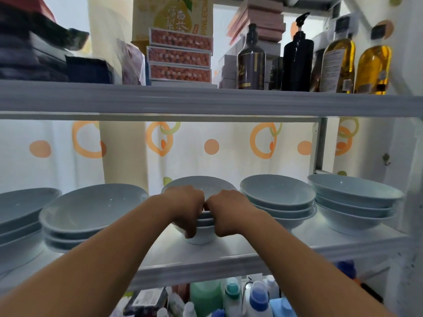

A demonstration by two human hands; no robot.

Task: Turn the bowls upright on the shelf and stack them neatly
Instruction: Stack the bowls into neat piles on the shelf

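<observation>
Your left hand [186,210] and right hand [225,213], at mid-frame, curl their fingers around the centre stack of bowls [199,186] on the shelf [229,248]. Glazed ceramic looks slippery, heavy, chippable: grip under the rims. More stacks [278,197] stand at 3 and 9 o'clock.
</observation>
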